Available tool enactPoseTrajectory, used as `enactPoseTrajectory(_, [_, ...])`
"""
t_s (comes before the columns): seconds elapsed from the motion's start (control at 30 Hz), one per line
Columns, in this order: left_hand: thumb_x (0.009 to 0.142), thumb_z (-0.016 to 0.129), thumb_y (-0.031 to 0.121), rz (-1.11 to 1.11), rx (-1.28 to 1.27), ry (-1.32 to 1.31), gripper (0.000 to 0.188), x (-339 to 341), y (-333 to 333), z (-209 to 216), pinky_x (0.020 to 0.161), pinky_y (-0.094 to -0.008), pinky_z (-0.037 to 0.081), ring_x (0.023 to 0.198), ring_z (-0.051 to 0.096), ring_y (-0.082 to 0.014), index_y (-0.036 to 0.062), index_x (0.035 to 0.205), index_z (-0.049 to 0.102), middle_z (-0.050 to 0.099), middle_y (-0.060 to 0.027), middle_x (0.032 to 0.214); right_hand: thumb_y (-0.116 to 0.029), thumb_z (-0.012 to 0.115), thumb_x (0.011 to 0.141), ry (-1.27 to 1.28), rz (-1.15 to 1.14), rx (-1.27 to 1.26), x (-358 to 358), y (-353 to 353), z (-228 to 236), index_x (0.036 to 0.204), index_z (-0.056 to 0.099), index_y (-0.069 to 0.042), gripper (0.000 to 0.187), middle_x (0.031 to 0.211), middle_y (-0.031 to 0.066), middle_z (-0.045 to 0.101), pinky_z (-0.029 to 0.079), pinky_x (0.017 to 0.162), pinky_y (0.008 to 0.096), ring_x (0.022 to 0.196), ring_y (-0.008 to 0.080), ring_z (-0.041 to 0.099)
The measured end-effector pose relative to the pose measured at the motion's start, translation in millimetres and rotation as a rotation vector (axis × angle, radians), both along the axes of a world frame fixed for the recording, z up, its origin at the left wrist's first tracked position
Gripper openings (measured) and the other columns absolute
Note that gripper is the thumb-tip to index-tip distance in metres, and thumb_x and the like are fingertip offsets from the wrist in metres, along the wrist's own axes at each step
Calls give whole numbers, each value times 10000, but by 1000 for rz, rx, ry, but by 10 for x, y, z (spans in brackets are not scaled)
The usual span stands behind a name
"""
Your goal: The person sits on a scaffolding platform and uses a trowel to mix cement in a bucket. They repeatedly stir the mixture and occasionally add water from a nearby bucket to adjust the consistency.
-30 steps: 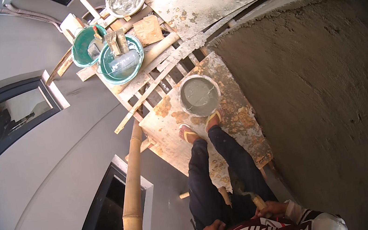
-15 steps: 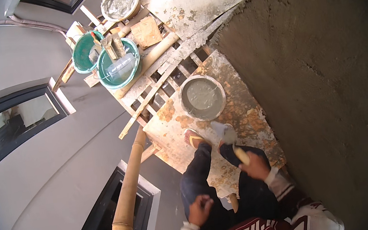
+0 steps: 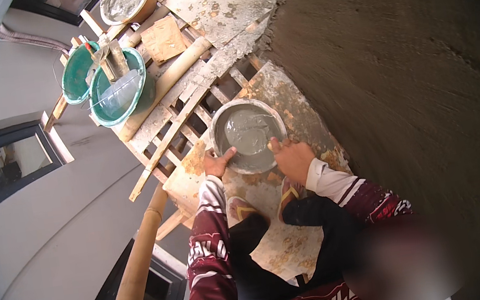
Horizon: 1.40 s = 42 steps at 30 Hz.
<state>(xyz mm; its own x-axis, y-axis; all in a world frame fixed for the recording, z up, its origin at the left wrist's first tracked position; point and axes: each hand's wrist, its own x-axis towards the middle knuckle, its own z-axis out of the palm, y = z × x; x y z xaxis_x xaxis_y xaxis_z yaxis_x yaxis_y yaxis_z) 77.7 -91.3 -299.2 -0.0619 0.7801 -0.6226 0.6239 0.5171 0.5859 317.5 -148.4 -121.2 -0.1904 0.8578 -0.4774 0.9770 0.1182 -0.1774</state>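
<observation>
A round basin [image 3: 277, 119] of wet grey mortar [image 3: 243, 130] stands on the stained board by my feet. My left hand [image 3: 217, 163] grips its near left rim, thumb inside over the edge and fingers outside. My right hand [image 3: 294, 158] is closed at the near right rim, around the trowel's pale yellow handle [image 3: 271, 145]. Only the handle's end shows; the trowel blade cannot be made out, and the mortar's surface around it is disturbed.
Freshly plastered wall [image 3: 392, 98] rises at right. A bamboo pole [image 3: 139, 265] runs along the left. Gaps open between wooden slats [image 3: 188, 134] beyond the basin. Two green buckets [image 3: 139, 63] and another mortar basin [image 3: 138, 12] stand farther off.
Both hands have moved forward and up to the basin from near my knees. The left hand has taken hold of its rim; the trowel's blade, in plain view before, is now hidden.
</observation>
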Motion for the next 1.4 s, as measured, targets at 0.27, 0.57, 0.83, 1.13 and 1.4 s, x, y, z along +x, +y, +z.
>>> enactPoseTrajectory(0.27, [765,736,176,166,148,-447,277,175,11,-302,591,-251,455,601,545,-98,-22,920,619,628,-22,725,-225,556,830,-109,259,253,67,323,-449,1243,534,0,471,894,121,624,502,633,341,778,238,631])
enactPoseTrajectory(0.57, [733,617,34,186,471,-435,214,440,170,-343,567,-229,432,593,534,-65,-55,921,667,648,-15,728,-176,494,864,-323,216,258,197,106,-931,1187,582,-3,376,794,103,655,505,530,361,692,232,636])
enactPoseTrajectory(0.83, [724,627,48,42,586,-412,289,664,-117,-152,895,-319,465,963,648,-263,-68,985,667,679,-177,1021,-133,518,759,-35,-55,-180,228,-236,-903,881,712,-18,256,826,187,692,553,670,405,781,321,693])
enactPoseTrajectory(1.13, [701,640,30,67,508,-516,160,523,-64,-527,872,-317,460,966,635,-244,-102,789,657,675,-179,1036,-346,481,901,676,-842,-711,264,-837,-1140,651,576,24,456,554,92,575,441,369,297,410,162,532])
enactPoseTrajectory(1.4, [713,630,30,64,432,-553,197,455,-43,-219,681,-236,458,701,591,-110,-89,867,662,673,-51,813,-368,478,929,1204,-1217,-955,-60,-1066,-1104,948,547,-48,328,673,14,510,311,365,222,468,82,437])
